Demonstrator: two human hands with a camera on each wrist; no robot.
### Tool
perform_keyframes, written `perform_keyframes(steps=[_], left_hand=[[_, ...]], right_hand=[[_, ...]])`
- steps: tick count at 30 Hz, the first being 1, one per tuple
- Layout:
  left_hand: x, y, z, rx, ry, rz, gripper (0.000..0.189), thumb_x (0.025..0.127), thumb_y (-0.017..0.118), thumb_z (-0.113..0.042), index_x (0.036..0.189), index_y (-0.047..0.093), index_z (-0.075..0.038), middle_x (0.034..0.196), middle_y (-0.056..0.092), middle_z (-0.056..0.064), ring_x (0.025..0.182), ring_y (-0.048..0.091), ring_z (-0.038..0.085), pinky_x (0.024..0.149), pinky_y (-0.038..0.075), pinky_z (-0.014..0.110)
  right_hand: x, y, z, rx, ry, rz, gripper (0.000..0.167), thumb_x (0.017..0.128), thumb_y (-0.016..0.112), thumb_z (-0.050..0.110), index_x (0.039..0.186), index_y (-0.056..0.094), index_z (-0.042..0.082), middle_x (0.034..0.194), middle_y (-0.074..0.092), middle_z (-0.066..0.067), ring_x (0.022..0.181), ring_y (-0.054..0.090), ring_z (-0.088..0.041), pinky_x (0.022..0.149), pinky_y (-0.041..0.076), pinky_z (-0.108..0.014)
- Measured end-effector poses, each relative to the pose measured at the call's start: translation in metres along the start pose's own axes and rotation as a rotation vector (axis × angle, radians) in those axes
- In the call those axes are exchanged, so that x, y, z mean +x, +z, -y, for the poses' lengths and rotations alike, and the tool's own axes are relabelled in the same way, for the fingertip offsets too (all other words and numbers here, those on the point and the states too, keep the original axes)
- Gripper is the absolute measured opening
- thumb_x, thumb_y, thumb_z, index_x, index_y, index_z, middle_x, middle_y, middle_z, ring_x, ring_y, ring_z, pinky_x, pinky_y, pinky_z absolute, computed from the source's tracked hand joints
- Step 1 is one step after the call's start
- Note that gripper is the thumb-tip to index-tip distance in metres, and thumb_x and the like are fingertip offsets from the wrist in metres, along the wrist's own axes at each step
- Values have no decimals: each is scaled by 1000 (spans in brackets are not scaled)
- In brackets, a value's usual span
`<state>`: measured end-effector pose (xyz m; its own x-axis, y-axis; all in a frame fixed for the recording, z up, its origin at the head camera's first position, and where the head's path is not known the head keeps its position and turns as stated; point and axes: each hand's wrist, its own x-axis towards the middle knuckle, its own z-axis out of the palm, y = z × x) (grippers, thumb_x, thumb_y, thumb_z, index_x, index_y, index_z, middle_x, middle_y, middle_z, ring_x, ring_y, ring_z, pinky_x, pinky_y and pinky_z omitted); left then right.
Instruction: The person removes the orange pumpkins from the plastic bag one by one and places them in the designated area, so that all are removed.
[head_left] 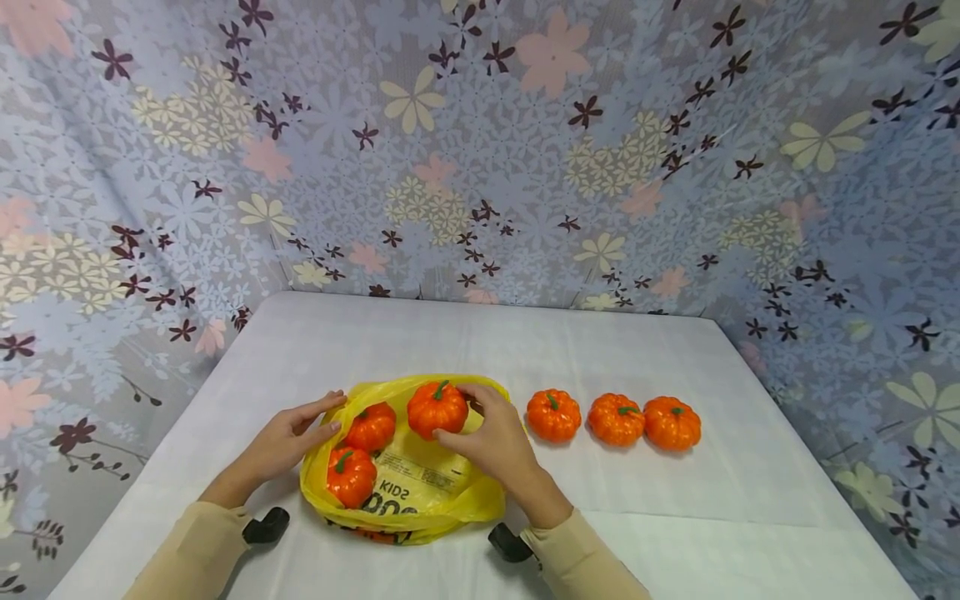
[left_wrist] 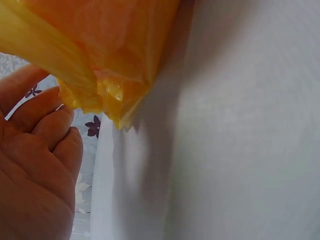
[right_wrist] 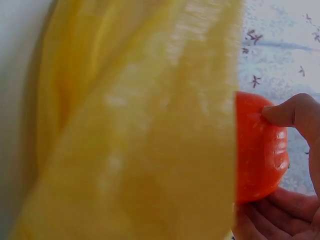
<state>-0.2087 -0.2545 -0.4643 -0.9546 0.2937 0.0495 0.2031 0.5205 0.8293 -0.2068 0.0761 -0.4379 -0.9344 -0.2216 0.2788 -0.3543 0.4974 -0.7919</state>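
Note:
A yellow plastic bag (head_left: pixel 405 525) lies on the table with its mouth spread wide. Inside it, at the left, are two small orange toy pumpkins, an upper pumpkin (head_left: pixel 372 427) and a lower pumpkin (head_left: pixel 351 479). My right hand (head_left: pixel 498 437) grips another pumpkin (head_left: pixel 437 410) over the bag's mouth, thumb on one side and fingers on the other. In the right wrist view, the bag's wall (right_wrist: pixel 150 135) hides part of this held pumpkin (right_wrist: pixel 260 150). My left hand (head_left: pixel 288 437) is at the bag's left rim, its fingers loosely extended against the yellow plastic (left_wrist: pixel 80 65).
Three more pumpkins stand in a row to the right of the bag: a near one (head_left: pixel 553 415), a middle one (head_left: pixel 616 419) and a far one (head_left: pixel 672 423). They rest on a white-covered table (head_left: pixel 637 550). Flowered cloth (head_left: pixel 480 167) hangs behind and at both sides.

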Motion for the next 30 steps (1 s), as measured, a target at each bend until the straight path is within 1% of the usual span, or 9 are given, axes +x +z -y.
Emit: perform_keyframes(steps=[4, 9, 11, 14, 16, 18, 21, 26, 30], left_hand=[[1, -1, 1, -1, 10, 1, 54, 102, 61, -33, 147, 52, -5, 155, 41, 17, 146, 29, 40, 115, 25, 53], [0, -1, 0, -16, 18, 8, 54, 102, 61, -32, 147, 52, -4, 155, 41, 18, 146, 29, 40, 115, 25, 27], [0, 0, -1, -20, 12, 6, 54, 102, 61, -33, 147, 52, -4, 155, 41, 17, 146, 29, 38, 115, 24, 24], [0, 0, -2, -21, 7, 2, 54, 102, 61, -33, 147, 52, -5, 155, 41, 16, 147, 29, 38, 116, 25, 35], [0, 0, -2, -17, 8, 3, 54, 102, 61, -33, 147, 52, -4, 155, 41, 17, 146, 29, 38, 116, 23, 47], [0, 0, -2, -13, 10, 5, 54, 102, 61, -33, 147, 52, -3, 155, 41, 18, 146, 29, 39, 116, 23, 51], [-1, 1, -2, -11, 10, 3, 55, 102, 61, -32, 147, 52, -3, 155, 41, 18, 146, 29, 40, 115, 23, 53], [0, 2, 0, -18, 3, 1, 55, 101, 62, -33, 147, 52, -3, 155, 41, 18, 146, 29, 38, 114, 23, 53], [1, 1, 0, -24, -2, 1, 55, 101, 62, -33, 147, 51, -3, 155, 40, 18, 146, 29, 39, 114, 23, 55]], right_hand=[[0, -7, 3, 1, -13, -6, 63, 75, 88, 26, 130, 64, 7, 125, 64, -2, 115, 61, -20, 99, 52, -39], [-1, -13, 6, 28, -16, 18, 63, 75, 89, 26, 130, 64, 7, 126, 62, -1, 117, 60, -18, 100, 52, -37], [-1, -15, 8, 35, -23, 18, 62, 75, 90, 26, 129, 64, 7, 126, 63, -1, 116, 60, -18, 100, 52, -37], [-1, -19, 8, 32, -31, 9, 62, 75, 90, 26, 129, 65, 8, 125, 63, -1, 116, 60, -17, 100, 51, -35], [-1, -22, 8, 27, -27, 6, 62, 75, 90, 26, 129, 65, 8, 126, 63, -1, 116, 60, -17, 101, 51, -33], [-1, -23, 8, 19, -17, 6, 62, 75, 90, 26, 129, 65, 9, 126, 63, -1, 116, 60, -16, 101, 50, -31], [-1, -26, 6, 23, -9, 2, 62, 74, 91, 24, 129, 65, 8, 126, 62, -1, 116, 59, -16, 101, 50, -32], [-3, -33, 3, 45, -3, -12, 62, 73, 91, 21, 128, 65, 7, 126, 62, -3, 117, 59, -19, 101, 51, -38], [-4, -41, 2, 55, 4, -17, 61, 73, 91, 19, 127, 66, 7, 125, 62, -3, 117, 60, -20, 101, 51, -39]])
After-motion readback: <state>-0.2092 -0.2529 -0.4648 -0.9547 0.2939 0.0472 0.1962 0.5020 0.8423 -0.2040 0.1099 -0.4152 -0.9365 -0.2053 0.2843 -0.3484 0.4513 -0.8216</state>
